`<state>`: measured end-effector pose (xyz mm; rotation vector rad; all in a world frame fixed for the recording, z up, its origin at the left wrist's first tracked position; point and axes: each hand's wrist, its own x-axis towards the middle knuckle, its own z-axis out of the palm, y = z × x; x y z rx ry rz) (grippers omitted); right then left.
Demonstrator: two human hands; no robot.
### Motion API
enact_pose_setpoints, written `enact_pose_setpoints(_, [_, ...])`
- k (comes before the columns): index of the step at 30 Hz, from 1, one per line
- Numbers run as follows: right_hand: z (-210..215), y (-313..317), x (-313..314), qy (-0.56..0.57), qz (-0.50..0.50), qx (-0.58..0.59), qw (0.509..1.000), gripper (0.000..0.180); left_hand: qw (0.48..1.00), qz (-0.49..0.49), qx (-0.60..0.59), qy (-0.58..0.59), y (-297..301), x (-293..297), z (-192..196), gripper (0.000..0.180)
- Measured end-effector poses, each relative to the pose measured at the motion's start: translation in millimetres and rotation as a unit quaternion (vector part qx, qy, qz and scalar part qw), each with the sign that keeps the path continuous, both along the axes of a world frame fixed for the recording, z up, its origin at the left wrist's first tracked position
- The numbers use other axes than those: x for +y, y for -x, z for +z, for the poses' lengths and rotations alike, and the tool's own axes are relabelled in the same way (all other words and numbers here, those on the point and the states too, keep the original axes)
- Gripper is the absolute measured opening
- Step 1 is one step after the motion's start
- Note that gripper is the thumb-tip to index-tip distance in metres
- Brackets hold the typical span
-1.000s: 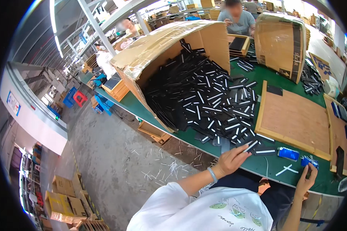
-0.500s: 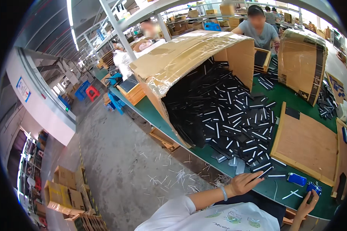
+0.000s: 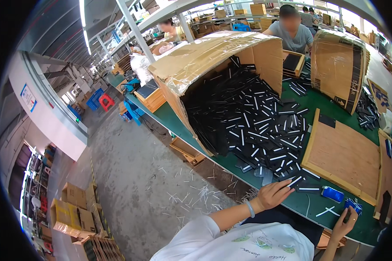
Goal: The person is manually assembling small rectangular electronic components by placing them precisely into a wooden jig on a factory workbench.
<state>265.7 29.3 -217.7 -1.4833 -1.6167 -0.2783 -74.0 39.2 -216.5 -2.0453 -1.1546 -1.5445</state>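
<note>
- Head view, clock read from its centre: a pale wall (image 3: 52, 113) stands at nine o'clock, with cardboard boxes (image 3: 74, 217) at eight.
- A red stool (image 3: 106, 102) stands on the floor between nine and ten o'clock.
- Loose white strips (image 3: 202, 191) litter the floor at six o'clock.
- A large carton (image 3: 217, 54) lies on the green table (image 3: 363, 228) at twelve o'clock, its open mouth facing about four.
- From that mouth spills a heap of black pieces (image 3: 257, 117), many bearing a white strip, around three o'clock.
- The left hand (image 3: 272, 193), between four and five o'clock, has bent fingers touching one black piece (image 3: 295, 182) at the heap's near edge; whether they pinch it cannot be told.
- A co-worker (image 3: 295, 37) in a grey top is between one and two o'clock.
- Crossed white strips (image 3: 327, 211) and a blue packet (image 3: 332, 194) lie between the hands.
- A second carton (image 3: 337, 69) stands just past two o'clock; a wood-framed board (image 3: 342, 156) lies past three.
- The right hand (image 3: 345, 222), at four o'clock, rests curled fingers against a blue bundle (image 3: 353, 205); how firmly they close on it cannot be told.
</note>
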Motion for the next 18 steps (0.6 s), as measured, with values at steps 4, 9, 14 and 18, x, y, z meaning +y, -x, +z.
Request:
enact_pose_setpoints(4, [5, 3, -3, -0.023, 0.023, 0.013, 0.999, 0.014, 1.000, 0.026, 0.005, 0.003, -5, -2, 5, 0.029])
enact_pose_setpoints(9, [9, 2, -4, -0.028, 0.059, 0.039, 0.997, 0.015, 0.999, 0.044, -0.003, 0.031, -11, -3, 4, 0.023])
enact_pose_setpoints(14, [12, -2, -5, -0.047, 0.077, 0.061, 0.994, 0.015, 0.999, 0.023, -0.025, 0.032, -13, 2, 2, 0.030])
enact_pose_setpoints(18, [15, -5, -6, -0.057, 0.094, 0.064, 0.992, 0.017, 0.998, 0.015, -0.015, 0.062, -15, 3, -2, 0.044])
